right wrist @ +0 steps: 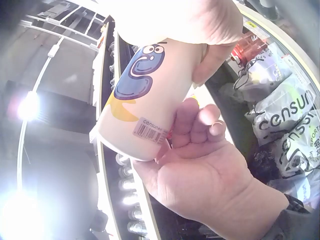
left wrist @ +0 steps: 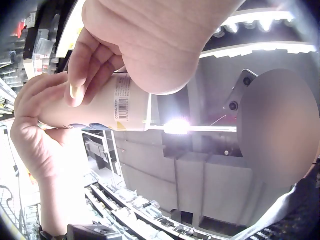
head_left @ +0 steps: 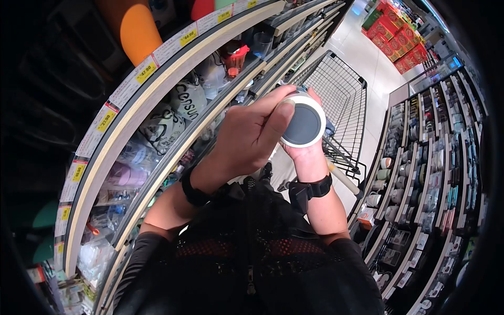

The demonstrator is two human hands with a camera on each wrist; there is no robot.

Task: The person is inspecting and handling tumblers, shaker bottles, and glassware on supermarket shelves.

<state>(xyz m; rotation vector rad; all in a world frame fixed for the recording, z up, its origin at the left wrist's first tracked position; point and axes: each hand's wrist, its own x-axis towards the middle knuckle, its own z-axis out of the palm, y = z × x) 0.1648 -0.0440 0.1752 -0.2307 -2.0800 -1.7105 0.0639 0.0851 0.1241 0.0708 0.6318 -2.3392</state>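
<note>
Both hands hold a white bottle tilted so that its grey base, ringed in white, faces the head camera. A blue cartoon figure and a barcode label show on its side. The left hand has its thumb on the base rim, with curled fingers against the bottle's side in the left wrist view. Wrapped around the bottle's far part is the right hand, whose palm heel shows below the base in the head view. The bottle's far end is hidden behind the hands.
A long shelf with yellow price tags curves along the left, holding bagged bottles and a red-lidded cup. Beyond the hands stands a wire shopping cart. Stocked shelves line the right; red boxes are stacked far ahead.
</note>
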